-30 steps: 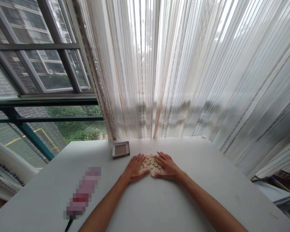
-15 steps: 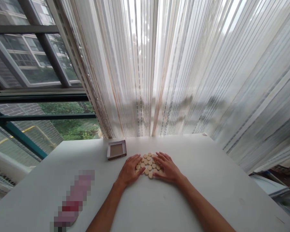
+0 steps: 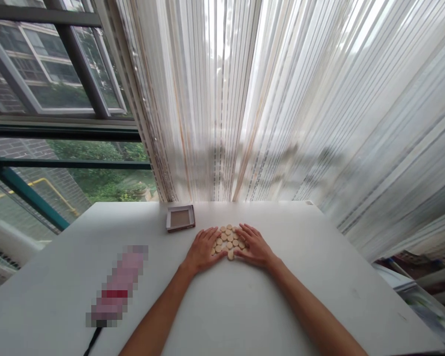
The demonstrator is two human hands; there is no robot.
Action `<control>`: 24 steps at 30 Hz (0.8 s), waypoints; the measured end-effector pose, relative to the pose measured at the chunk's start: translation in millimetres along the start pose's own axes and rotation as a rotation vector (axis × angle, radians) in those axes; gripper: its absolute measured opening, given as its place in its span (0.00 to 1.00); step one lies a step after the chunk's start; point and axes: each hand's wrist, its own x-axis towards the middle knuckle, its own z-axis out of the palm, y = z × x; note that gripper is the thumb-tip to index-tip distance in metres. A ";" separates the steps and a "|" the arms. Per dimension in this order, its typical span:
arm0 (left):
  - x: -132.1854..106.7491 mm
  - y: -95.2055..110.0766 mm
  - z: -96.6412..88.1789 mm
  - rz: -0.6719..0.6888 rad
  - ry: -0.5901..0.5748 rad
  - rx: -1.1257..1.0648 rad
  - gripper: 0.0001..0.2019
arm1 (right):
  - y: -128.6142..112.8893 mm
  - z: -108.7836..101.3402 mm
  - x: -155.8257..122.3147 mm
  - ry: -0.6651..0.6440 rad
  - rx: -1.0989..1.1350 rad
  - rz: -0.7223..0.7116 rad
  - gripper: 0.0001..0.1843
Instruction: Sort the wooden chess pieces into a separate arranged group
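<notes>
Pale, wood-coloured discs lie in a loose cluster to the right of the shallow box and a little nearer the person, on a white table. Both hands cup that cluster without gripping anything: the left hand, on the side towards the box, has its fingers spread and curved along the outer discs, and the right hand, on the side farther from the box, mirrors it. Between the thumb tips sits the nearest disc; whether both thumbs touch it I cannot tell. Most of the discs seem to rest flat, though some are partly hidden under the fingers. For handling like this, light and even pressure from both sides would likely work best, with the fingertips low on the tabletop so that no disc slips underneath or rides up on its neighbour. The gap on the near side, as well as the one on the far side between the two sets of fingertips, looks like the likeliest place for a disc to squeeze out, so the thumbs should guard one and the index fingers the other. Left of the box and nearer the person, a pixelated pink item lies well apart from both hands; behind the box hangs a striped curtain.
</notes>
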 end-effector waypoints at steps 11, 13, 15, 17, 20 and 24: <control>20.0 -7.3 0.5 0.059 -0.041 0.003 0.35 | -2.5 0.5 12.9 0.011 -0.020 -0.025 0.39; 14.6 -6.9 -0.6 0.057 -0.034 0.012 0.37 | -2.8 0.8 8.4 0.035 -0.023 -0.018 0.40; 8.5 -7.3 -1.1 0.055 -0.038 0.019 0.40 | -1.8 1.2 2.3 0.051 -0.022 -0.015 0.42; 4.5 -8.9 -0.8 0.050 -0.051 0.022 0.42 | 0.6 1.7 -3.1 0.060 -0.017 -0.014 0.44; 5.3 -12.7 0.6 0.038 -0.073 0.023 0.44 | 6.3 2.3 -7.4 0.076 -0.005 -0.004 0.45; 14.9 -17.2 -0.2 0.031 -0.091 0.020 0.44 | 13.6 0.9 -8.8 0.119 0.015 0.022 0.43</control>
